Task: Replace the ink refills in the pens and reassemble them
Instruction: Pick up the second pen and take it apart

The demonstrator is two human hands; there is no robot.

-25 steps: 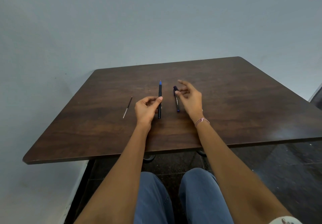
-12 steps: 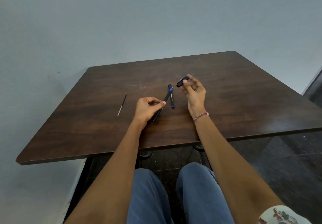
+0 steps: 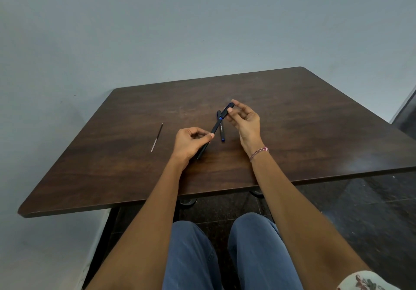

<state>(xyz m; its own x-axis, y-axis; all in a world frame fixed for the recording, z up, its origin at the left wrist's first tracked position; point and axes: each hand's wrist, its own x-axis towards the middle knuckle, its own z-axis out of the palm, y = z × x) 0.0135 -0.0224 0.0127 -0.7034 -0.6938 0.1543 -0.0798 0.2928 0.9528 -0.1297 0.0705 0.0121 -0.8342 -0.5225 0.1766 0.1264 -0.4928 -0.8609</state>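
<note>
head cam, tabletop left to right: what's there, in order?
Loose ink refill → left hand → pen held in both hands → right hand. The second pen, lying on the table, overlaps the held one, so it is left out.

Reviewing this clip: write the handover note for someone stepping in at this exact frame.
Left hand: grip shut on a pen, held tilted above the table.
Right hand: fingertips on the cap at that pen's far end; whether the cap is seated I cannot tell.
Second pen lies on the table just behind the held one. A loose refill lies apart to the left.
Done: cannot tell which refills are swapped.
Left: settle the cap, then deal with the loose refill and second pen.
</note>
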